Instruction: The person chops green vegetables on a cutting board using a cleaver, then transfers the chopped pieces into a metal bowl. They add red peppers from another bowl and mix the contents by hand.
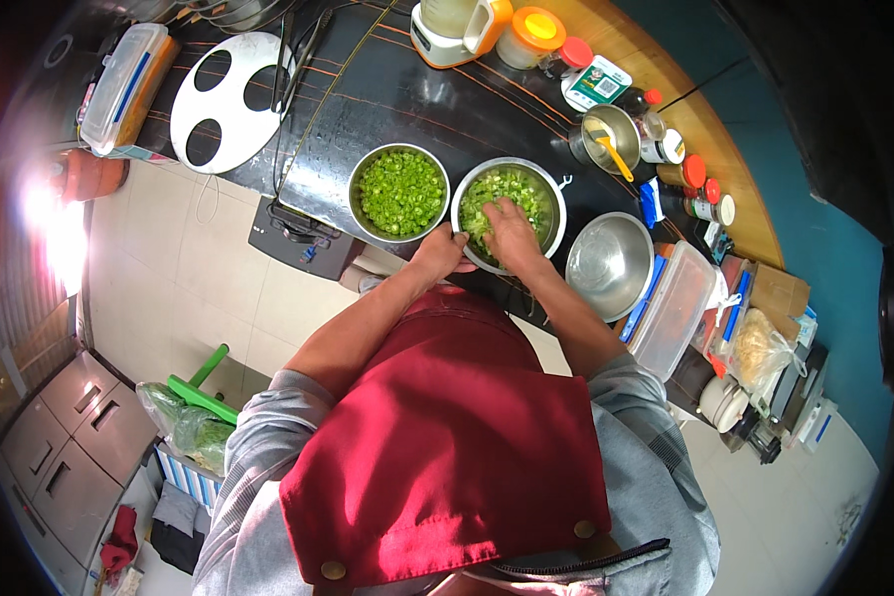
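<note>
Two steel bowls stand side by side near the edge of a dark counter. The right steel bowl (557, 223) has chopped pale-green vegetable pieces (503, 186) in it. My right hand (512, 232) reaches into this bowl with its fingers down among the pieces; whether they grip any is hidden. My left hand (442, 252) holds the same bowl's rim at its lower left, thumb at the edge. The left steel bowl (354, 212) is full of sliced green chillies (404, 192). Right of my right forearm sits another steel bowl (609, 261), with nothing visible inside.
A white board with round holes (261, 52), with tongs on it, lies at the left. A blender (447, 45), lidded jars (530, 37) and a steel pot (626, 134) with a yellow-handled tool line the back. Plastic boxes (674, 309) stand at the right, a green stool (201, 398) below left.
</note>
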The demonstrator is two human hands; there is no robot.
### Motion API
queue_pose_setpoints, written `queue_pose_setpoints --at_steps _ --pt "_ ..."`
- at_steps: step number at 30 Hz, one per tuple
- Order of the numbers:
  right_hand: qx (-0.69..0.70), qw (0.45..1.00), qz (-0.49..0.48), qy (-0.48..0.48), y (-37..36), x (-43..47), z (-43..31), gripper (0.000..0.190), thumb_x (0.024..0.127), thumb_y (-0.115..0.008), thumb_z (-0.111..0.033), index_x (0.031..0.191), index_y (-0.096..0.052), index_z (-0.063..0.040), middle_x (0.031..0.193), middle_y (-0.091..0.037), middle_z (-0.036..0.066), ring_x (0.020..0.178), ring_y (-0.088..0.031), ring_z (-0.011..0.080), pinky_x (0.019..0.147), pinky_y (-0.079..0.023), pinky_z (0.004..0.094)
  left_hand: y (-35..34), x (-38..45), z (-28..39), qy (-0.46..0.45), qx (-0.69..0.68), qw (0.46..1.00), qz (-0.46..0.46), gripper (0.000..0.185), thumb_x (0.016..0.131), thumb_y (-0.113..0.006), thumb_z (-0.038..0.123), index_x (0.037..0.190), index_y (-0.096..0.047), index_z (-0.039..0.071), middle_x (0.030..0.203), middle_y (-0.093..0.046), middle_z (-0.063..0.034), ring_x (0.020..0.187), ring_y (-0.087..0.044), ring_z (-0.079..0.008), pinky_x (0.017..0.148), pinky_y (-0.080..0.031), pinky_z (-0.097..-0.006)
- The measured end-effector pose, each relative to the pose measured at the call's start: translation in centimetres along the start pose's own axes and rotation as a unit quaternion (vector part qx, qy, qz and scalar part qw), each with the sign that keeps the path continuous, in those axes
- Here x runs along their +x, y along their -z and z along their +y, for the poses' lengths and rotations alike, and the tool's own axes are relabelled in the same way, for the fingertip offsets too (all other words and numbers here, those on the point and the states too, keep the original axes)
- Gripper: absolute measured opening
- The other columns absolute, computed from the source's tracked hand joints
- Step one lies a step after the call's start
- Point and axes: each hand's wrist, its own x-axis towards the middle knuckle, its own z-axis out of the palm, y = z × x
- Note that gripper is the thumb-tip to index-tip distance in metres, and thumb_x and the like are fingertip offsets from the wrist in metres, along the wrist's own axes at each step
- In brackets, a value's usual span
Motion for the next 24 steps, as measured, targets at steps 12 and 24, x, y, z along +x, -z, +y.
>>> queue_pose_setpoints --at_steps 12,24 --pt "-0.038 0.994 -0.1 -0.009 7.1 2.3 0.6 0.068 0.086 -0.077 -0.027 0.147 -0.053 -0.008 0.152 -0.05 0.02 0.136 -0.051 0.0424 0.113 -0.043 0.0469 0.3 0.2 -0.3 -0.003 0.033 0.999 -0.005 0.035 0.11 -0.043 0.016 0.14 -0.044 -0.003 0.115 -0.068 -0.0202 0.087 -0.076 -0.0291 0.068 -0.068 -0.0326" --pt "-0.049 0.996 -0.079 0.011 0.3 3.8 -2.4 0.05 0.084 -0.074 -0.021 0.132 -0.064 -0.016 0.135 -0.056 0.014 0.125 -0.053 0.0402 0.107 -0.048 0.0464 0.1 0.6 -0.9 -0.017 0.02 1.0 0.011 0.031 0.11 -0.044 0.015 0.136 -0.047 -0.002 0.111 -0.069 -0.0175 0.086 -0.076 -0.0263 0.069 -0.068 -0.0326"
